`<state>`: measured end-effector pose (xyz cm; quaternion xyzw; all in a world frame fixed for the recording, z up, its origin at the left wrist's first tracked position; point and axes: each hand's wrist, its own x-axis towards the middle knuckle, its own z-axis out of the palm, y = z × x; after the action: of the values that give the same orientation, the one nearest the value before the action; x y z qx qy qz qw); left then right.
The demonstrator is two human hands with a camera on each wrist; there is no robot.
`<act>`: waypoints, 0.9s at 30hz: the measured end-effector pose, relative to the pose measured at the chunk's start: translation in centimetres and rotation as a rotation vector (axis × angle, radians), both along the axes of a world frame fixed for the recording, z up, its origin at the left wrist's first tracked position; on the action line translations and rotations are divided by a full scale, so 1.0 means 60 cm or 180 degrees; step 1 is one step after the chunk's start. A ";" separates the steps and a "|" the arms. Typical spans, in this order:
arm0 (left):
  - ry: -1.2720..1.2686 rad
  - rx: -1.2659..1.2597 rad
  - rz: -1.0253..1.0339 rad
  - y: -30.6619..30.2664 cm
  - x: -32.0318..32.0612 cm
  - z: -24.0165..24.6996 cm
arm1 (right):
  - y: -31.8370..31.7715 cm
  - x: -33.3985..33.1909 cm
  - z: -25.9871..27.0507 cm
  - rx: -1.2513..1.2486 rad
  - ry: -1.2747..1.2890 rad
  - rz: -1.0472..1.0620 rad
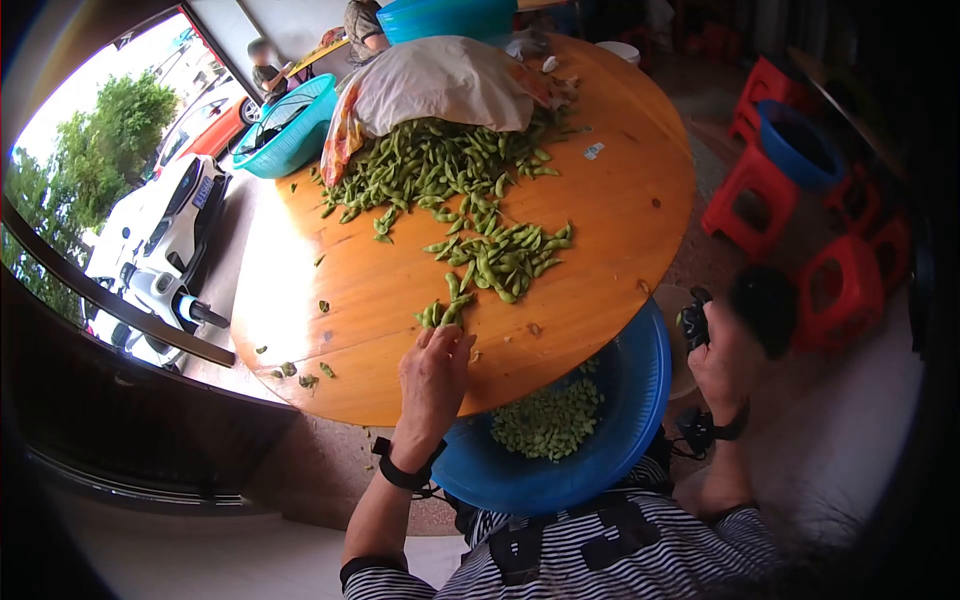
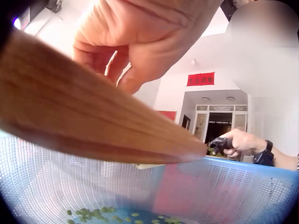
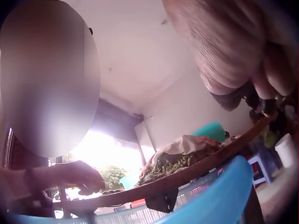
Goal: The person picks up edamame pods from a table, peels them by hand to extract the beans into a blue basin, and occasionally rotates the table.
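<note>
My left hand (image 1: 435, 375) reaches over the near edge of a round wooden table (image 1: 630, 220), its fingertips right at a few green soybean pods (image 1: 445, 312). In the left wrist view its thumb and fingers (image 2: 126, 81) bend down with a gap between them, the tips hidden behind the table edge. Off the table's right side, my right hand (image 1: 722, 360) has curled fingers, with black coverings (image 2: 220, 143) around the thumb and fingertips. I cannot tell whether a pod is between them. Shelled beans (image 1: 550, 420) lie in a blue basket (image 1: 650, 370) at my lap.
A large heap of soybean pods (image 1: 440, 160) lies under a pale cloth sack (image 1: 440, 85). A teal basket (image 1: 300, 130) stands beyond the table's left edge. Red stools (image 1: 755, 200) and a blue basin (image 1: 800, 145) are at the right. Two people are in the background.
</note>
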<state>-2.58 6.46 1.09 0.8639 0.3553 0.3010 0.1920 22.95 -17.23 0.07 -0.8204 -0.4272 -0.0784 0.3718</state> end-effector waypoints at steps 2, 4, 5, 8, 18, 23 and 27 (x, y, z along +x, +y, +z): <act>0.0543 0.0160 0.0062 0.024 -0.004 -0.007 | -0.009 0.001 0.007 -0.0210 -0.0013 -0.0195; 0.0502 0.0243 0.0153 0.026 -0.002 -0.015 | -0.012 0.000 0.013 -0.0424 -0.0009 -0.0395; 0.0467 0.0328 0.0230 0.027 -0.001 -0.019 | -0.011 0.000 0.015 -0.0264 0.0057 -0.0224; 0.0641 0.0445 0.0487 0.032 -0.014 -0.036 | -0.008 -0.003 0.004 0.0018 0.0565 0.0159; -0.0163 0.0155 0.0343 0.031 -0.026 -0.002 | 0.055 -0.070 0.005 0.0093 0.1423 0.1731; -0.1430 -0.2368 -0.0491 -0.037 0.006 0.020 | 0.077 -0.103 0.014 0.0230 0.2534 0.2154; -0.1531 -0.3125 -0.1220 -0.105 0.025 0.008 | 0.077 -0.116 0.022 0.0160 0.3462 0.2240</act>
<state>-1.08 0.18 1.59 0.6298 0.2369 0.2486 0.6967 15.97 -12.63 1.38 -0.5450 -0.4192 0.4649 0.5577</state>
